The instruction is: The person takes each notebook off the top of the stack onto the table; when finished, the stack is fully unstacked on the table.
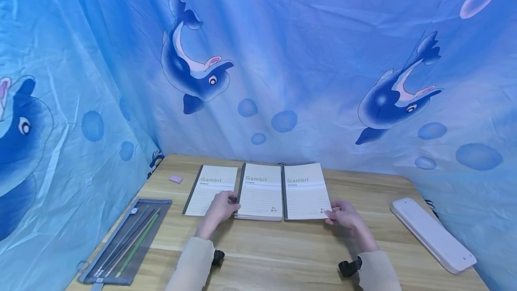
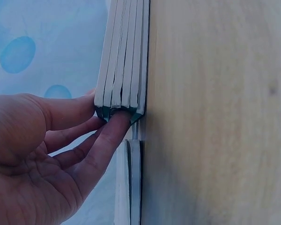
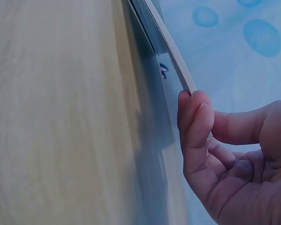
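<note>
Three groups of white "Gambit" notebooks with dark spines lie side by side on the table. In the middle is a notebook stack (image 1: 260, 192), several thick in the left wrist view. My left hand (image 1: 220, 209) grips its lower spine corner, thumb at the top cover and a finger (image 2: 105, 140) against the spine. Left of it lies a thinner notebook pile (image 1: 210, 190), partly covered by that hand. My right hand (image 1: 343, 214) pinches the lower right corner of the right notebook (image 1: 305, 192). That notebook's held edge (image 3: 175, 51) is raised off the table in the right wrist view.
A grey mesh zip pouch (image 1: 149, 237) with pencils and a green stick lies at the left edge of the wooden table (image 1: 274, 255). A pink eraser (image 1: 176, 179) sits at the back left. At the right lies a long white case (image 1: 432, 235). Blue dolphin-print curtains (image 1: 282, 57) hang behind.
</note>
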A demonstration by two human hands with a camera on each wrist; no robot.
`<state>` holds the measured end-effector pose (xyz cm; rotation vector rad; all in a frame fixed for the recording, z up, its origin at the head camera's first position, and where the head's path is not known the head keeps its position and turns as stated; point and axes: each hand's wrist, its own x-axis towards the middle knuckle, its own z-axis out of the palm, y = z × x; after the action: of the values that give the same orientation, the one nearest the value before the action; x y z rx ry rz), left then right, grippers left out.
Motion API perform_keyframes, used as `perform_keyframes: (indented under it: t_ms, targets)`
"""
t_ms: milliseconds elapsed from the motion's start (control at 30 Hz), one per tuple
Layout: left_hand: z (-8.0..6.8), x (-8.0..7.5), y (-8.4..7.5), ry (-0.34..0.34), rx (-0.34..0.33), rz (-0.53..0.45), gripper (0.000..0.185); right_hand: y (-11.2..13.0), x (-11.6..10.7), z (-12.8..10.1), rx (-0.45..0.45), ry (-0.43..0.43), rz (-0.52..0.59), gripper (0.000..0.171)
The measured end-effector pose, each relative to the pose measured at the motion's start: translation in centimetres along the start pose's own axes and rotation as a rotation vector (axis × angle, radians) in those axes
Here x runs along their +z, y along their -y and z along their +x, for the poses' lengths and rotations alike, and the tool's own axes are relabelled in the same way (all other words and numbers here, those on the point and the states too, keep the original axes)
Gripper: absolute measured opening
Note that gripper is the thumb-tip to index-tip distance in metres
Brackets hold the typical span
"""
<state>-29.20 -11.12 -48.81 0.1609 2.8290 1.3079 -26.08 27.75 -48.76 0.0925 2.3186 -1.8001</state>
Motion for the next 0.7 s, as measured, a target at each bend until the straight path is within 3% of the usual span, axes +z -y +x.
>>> perform_keyframes:
  t_ms: [700]
  targets:
    - [0.07,-0.08,0.0,0.012,-0.018,-0.012,0.037,-0.26,0.89,-0.14,0.132,-0.089,-0.075,0.023]
